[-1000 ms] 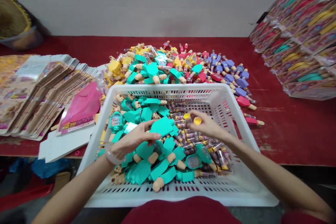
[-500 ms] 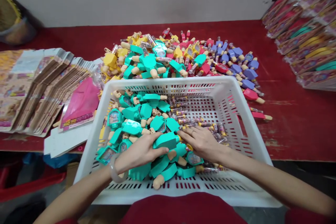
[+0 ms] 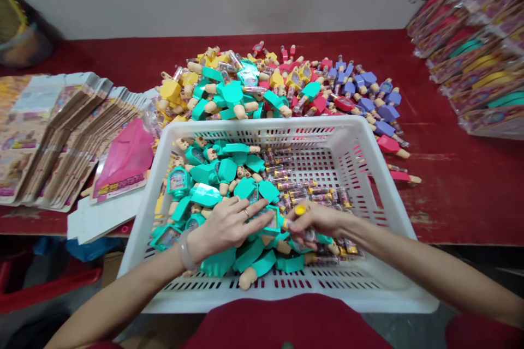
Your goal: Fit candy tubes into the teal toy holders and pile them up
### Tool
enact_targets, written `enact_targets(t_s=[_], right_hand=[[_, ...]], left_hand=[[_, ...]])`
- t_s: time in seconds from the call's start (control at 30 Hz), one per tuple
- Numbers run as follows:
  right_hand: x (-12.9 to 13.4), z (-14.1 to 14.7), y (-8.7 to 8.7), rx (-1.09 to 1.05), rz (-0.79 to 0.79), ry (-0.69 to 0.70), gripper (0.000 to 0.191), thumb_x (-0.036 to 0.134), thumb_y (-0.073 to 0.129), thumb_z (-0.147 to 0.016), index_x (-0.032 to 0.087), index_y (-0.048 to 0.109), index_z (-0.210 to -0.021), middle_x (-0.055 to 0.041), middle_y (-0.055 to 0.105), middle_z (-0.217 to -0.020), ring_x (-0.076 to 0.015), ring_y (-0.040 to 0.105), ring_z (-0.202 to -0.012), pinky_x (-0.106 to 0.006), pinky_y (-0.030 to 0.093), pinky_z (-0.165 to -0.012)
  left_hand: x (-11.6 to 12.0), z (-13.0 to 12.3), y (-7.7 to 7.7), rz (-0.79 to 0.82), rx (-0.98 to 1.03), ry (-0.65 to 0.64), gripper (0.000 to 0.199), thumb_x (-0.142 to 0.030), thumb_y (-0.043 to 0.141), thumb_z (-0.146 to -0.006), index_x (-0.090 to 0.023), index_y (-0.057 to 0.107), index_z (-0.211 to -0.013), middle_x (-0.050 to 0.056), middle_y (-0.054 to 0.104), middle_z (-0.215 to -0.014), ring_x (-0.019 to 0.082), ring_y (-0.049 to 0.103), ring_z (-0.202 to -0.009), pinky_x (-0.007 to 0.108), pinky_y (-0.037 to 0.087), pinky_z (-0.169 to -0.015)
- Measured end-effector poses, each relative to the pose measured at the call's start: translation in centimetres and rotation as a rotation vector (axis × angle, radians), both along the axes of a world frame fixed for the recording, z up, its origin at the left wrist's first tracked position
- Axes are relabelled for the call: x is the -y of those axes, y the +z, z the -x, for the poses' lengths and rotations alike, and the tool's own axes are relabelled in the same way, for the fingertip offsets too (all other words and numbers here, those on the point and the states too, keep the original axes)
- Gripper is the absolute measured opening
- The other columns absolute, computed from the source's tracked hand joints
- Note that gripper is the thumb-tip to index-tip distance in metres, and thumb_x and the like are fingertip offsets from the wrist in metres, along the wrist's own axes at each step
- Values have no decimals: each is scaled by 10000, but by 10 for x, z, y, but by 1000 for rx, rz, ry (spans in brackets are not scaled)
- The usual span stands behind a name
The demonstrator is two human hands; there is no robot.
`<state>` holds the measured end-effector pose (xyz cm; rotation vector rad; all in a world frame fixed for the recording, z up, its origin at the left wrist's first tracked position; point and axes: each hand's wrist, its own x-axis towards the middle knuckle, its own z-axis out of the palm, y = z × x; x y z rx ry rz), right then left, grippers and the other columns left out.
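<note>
My left hand point(image 3: 227, 224), with a ring and a pale bangle, is closed on a teal toy point(image 3: 273, 219) with a picture window facing up; its thumb is hidden. Close on the right, my right hand point(image 3: 313, 219) has its fingers curled around a small clear tube point(image 3: 310, 235), and a yellow round end point(image 3: 300, 210) shows at its thumb. The teal toy's narrow end points at the right fingertips. Both hands are inside a white slotted basket point(image 3: 347, 125). Teal toys with tan ends point(image 3: 207, 194) heap at its left, clear tubes with yellow caps point(image 3: 297, 185) at its right.
Behind the basket, yellow, teal, red and purple toys point(image 3: 233, 92) pile up on a red table point(image 3: 446, 185). Printed cards point(image 3: 61, 142) and a pink pouch point(image 3: 126, 152) lie left. Packed bags point(image 3: 483, 60) stack at right; a bucket point(image 3: 24, 46) stands far left.
The teal toy has been turned so that its window faces up. My left hand has rolled over it, palm down. My right fingers have curled from flat to closed around a tube.
</note>
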<state>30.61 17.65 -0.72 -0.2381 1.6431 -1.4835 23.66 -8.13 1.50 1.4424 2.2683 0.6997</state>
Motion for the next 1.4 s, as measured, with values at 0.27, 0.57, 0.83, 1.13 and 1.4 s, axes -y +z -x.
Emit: enact_targets(t_s=[0.27, 0.57, 0.83, 1.13, 1.4], right_hand=[[5, -2, 9, -958, -493, 4, 314, 267, 508, -865, 143, 628, -1128, -87, 676, -866, -186, 591, -726, -291, 408, -626], [12, -18, 11, -1526, -643, 152, 354, 99, 374, -880, 78, 591, -1158, -132, 683, -858, -218, 596, -756, -352, 423, -644], [1, -5, 18, -887, -466, 93, 190, 179, 547, -724, 175, 660, -877, -13, 610, -683, -143, 497, -590, -270, 316, -543], [-6, 12, -2, 191, 120, -31, 309, 456, 664, -725, 149, 650, -757, 12, 605, -595, -108, 484, -464, -239, 383, -466], [-18, 14, 26, -364, -280, -209, 275, 420, 727, -720, 189, 714, -870, -7, 645, -726, -138, 543, -637, -245, 391, -551]], left_hand=[[-3, 4, 17, 100, 658, 246, 348, -496, 596, -821, -210, 645, -1013, 23, 662, -836, 146, 557, -666, 248, 403, -599], [-8, -2, 4, 210, 1365, 254, 438, -539, 608, -791, -151, 596, -993, 42, 672, -757, 33, 312, -362, 204, 197, -361], [-11, -13, 2, 46, 414, 52, 364, -382, 536, -883, -204, 565, -1200, 75, 685, -950, 193, 618, -773, 283, 434, -657], [-2, -3, -9, 20, -51, -91, 427, -169, 465, -879, -294, 535, -1281, 78, 566, -1319, 228, 580, -935, 359, 407, -780], [1, 3, 5, -6, 324, 119, 411, -432, 582, -856, -217, 580, -1206, 50, 684, -912, 201, 617, -797, 290, 443, -711]])
